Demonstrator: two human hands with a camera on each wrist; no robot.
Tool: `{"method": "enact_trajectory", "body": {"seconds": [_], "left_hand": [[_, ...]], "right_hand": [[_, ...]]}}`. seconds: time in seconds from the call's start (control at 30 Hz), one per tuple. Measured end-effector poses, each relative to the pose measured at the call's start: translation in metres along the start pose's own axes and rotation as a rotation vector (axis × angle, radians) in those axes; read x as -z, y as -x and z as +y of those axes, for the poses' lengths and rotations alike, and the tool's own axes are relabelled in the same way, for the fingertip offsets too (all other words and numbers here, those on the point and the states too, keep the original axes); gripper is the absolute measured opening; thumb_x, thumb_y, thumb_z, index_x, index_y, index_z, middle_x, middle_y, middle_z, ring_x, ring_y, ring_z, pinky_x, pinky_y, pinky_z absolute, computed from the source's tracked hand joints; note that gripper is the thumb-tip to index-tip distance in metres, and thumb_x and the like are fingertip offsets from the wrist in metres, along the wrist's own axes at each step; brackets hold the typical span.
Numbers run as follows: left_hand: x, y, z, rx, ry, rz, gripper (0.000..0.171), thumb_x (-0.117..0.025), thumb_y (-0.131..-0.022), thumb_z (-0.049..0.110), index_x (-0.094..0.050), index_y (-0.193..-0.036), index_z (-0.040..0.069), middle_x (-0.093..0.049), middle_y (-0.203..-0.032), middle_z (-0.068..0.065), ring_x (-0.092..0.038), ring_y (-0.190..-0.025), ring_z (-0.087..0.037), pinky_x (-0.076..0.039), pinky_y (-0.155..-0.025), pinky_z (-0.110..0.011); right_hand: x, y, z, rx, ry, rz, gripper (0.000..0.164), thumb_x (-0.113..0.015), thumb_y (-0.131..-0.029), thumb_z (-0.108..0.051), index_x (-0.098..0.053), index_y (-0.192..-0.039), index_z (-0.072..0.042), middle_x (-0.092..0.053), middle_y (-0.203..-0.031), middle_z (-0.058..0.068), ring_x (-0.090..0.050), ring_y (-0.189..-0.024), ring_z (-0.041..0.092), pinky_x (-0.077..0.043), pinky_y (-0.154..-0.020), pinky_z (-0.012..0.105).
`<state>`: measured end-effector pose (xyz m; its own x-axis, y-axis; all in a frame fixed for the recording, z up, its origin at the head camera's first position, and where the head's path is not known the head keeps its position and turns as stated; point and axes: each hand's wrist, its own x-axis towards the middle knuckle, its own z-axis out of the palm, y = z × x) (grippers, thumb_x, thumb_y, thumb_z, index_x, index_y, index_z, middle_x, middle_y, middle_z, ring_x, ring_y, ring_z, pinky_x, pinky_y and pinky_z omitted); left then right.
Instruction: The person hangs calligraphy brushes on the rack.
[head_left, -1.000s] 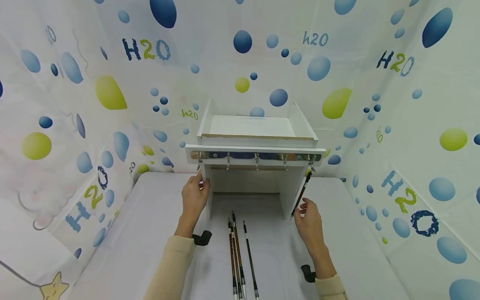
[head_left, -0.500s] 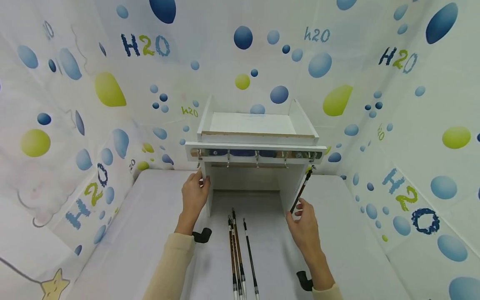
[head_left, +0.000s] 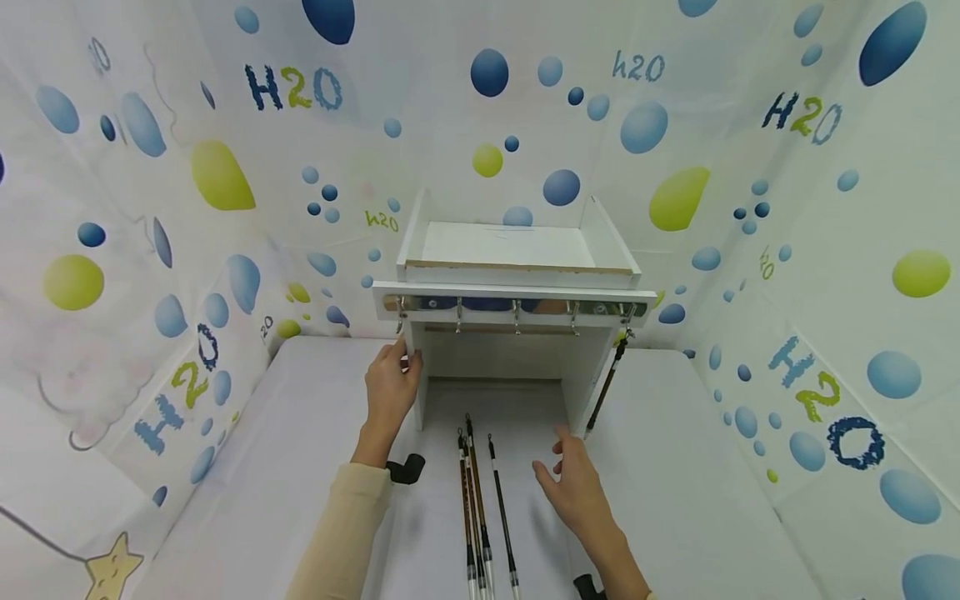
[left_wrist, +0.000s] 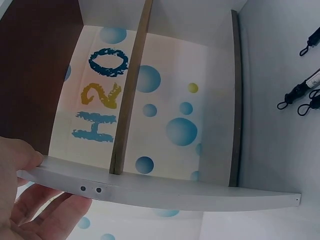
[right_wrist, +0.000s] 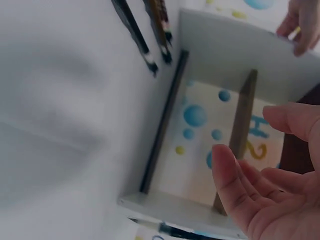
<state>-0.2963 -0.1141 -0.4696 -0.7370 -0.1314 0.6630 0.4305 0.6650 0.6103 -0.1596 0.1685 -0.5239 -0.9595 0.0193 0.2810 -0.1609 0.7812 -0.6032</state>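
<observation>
A white wooden rack point(head_left: 585, 375) with an open tray on top stands on the table. Along its front runs a shiny rail point(head_left: 487, 306) with several metal hooks. My left hand point(head_left: 392, 387) grips the rack's left side panel point(left_wrist: 165, 192), thumb on one face and fingers on the other. From the rightmost hook a dark calligraphy brush point(head_left: 607, 383) hangs by its loop, slanting down along the right panel. My right hand point(head_left: 576, 483) is in front of that panel's lower end, left of the hanging brush, fingers parted and holding nothing.
Between my arms, several calligraphy brushes point(head_left: 472, 500) lie bunched on the white table point(head_left: 330, 375), loops toward the rack. One separate brush point(head_left: 503, 517) lies just right of them. A patterned curtain point(head_left: 420, 67) rises behind and at both sides.
My right hand has let go of the hanging brush and moved left and down, away from it. The brush stays on the hook. My left hand keeps its place on the panel.
</observation>
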Motion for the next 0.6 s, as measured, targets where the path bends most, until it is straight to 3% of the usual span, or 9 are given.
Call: {"method": "enact_trajectory", "body": {"seconds": [0.3,0.6], "left_hand": [[0.000,0.000,0.001,0.017,-0.006,-0.012,0.033,-0.066,-0.092,0.008,-0.067,-0.123,-0.005,-0.070,-0.098,-0.027,-0.075,-0.081,-0.039,-0.063,-0.068,-0.049],[0.001,0.001,0.002,0.016,-0.004,-0.015,0.034,-0.066,-0.092,0.007,-0.066,-0.124,-0.005,-0.069,-0.098,-0.028,-0.075,-0.081,-0.040,-0.063,-0.067,-0.049]], "right_hand": [[-0.027,0.019,0.000,-0.075,-0.015,-0.166,0.068,-0.075,-0.089,-0.021,-0.043,-0.142,0.007,-0.060,-0.107,0.012,-0.047,-0.070,0.005,-0.043,-0.057,0.020],[-0.051,0.034,0.004,-0.101,-0.005,-0.243,0.067,-0.075,-0.087,-0.021,-0.045,-0.139,0.010,-0.054,-0.095,0.004,-0.043,-0.073,0.009,-0.042,-0.060,0.024]]}}
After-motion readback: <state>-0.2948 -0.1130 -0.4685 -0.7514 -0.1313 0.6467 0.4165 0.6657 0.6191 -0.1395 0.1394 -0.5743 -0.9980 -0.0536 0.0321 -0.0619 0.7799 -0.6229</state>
